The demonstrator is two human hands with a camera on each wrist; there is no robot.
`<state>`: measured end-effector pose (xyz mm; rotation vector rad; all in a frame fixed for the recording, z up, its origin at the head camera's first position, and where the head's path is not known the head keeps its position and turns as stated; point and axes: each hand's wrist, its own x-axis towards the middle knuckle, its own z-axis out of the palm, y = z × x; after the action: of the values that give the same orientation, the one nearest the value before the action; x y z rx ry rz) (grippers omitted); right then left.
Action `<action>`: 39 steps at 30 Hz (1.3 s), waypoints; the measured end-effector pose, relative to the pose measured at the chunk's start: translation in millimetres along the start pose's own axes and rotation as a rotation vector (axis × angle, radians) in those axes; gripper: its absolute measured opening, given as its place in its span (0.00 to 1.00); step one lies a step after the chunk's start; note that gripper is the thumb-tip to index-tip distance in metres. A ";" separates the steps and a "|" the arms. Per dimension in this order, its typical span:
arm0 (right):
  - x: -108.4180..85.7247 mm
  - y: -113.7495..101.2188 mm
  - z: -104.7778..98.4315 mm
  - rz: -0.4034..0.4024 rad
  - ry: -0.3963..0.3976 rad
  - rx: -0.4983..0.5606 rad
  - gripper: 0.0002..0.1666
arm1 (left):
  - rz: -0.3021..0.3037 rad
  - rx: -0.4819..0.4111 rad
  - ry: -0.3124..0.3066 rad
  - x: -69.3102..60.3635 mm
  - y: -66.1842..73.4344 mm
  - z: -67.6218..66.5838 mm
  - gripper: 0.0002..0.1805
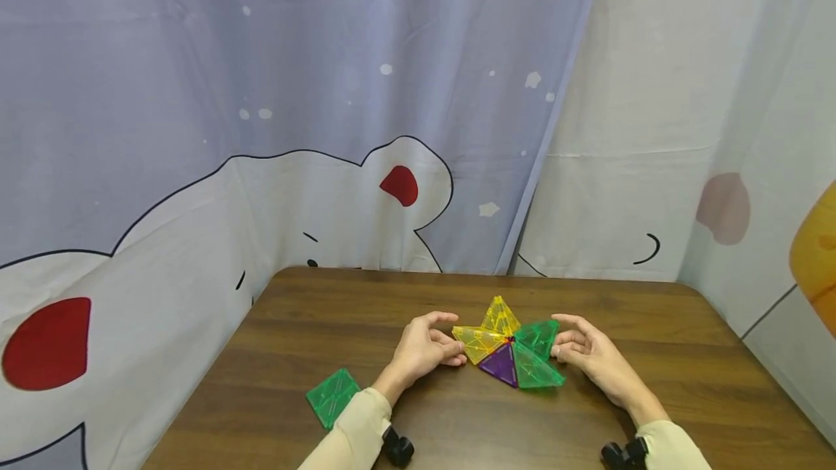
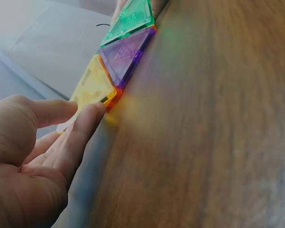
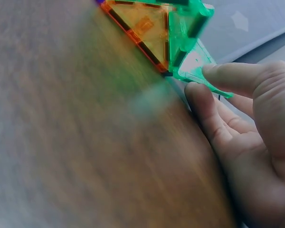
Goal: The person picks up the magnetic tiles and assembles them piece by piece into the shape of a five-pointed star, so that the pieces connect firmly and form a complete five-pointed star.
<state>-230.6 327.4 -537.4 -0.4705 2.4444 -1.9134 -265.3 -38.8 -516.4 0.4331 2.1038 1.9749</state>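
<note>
Triangular translucent magnetic tiles meet at their points in a raised, fan-like cluster on the table. My left hand [image 1: 423, 347] pinches the outer end of a yellow magnetic tile [image 1: 477, 341] on the cluster's left side. Across from it, my right hand [image 1: 593, 355] holds the edge of a green magnetic tile [image 1: 538, 338] between thumb and finger. A purple tile [image 1: 501, 365] and a second green tile [image 1: 534, 370] form the near side. Another yellow tile [image 1: 500, 318] points away at the back. An orange-looking triangle [image 3: 143, 27] shows in the right wrist view.
A flat green square tile [image 1: 333, 396] lies on the brown wooden table [image 1: 261, 376], left of my left forearm. Behind the table's far edge hangs a printed curtain [image 1: 392, 78]. Both wrists carry a small black camera.
</note>
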 end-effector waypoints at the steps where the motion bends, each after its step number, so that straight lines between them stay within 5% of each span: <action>1: -0.1 0.0 0.4 0.008 0.013 0.002 0.39 | 0.000 -0.009 0.001 0.2 -0.2 -0.5 0.33; 5: -0.6 -1.3 1.8 0.059 0.072 -0.001 0.32 | 0.039 0.023 -0.028 0.6 -1.3 -2.2 0.38; 12: -1.1 -4.9 2.6 0.115 0.143 -0.047 0.24 | 0.110 0.066 -0.177 3.4 -0.8 -1.9 0.44; 19: -1.9 -6.9 0.7 0.053 0.172 -0.100 0.24 | 0.138 0.174 -0.119 -0.3 5.8 -10.4 0.37; 26: -1.9 -10.2 3.1 -0.091 0.257 -0.176 0.33 | 0.169 0.187 0.016 -28.0 14.5 -55.2 0.30; 33: 6.6 -35.9 9.9 -0.212 0.269 -0.126 0.40 | 0.127 0.347 0.149 -71.5 15.8 -110.4 0.31; 39: 13.1 -66.6 30.2 -0.326 0.235 -0.086 0.41 | 0.061 0.445 0.130 -105.8 21.4 -152.6 0.38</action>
<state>-222.1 281.6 -479.6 -0.7254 2.7527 -2.0941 -220.1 -218.0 -488.4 0.4576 2.6481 1.5899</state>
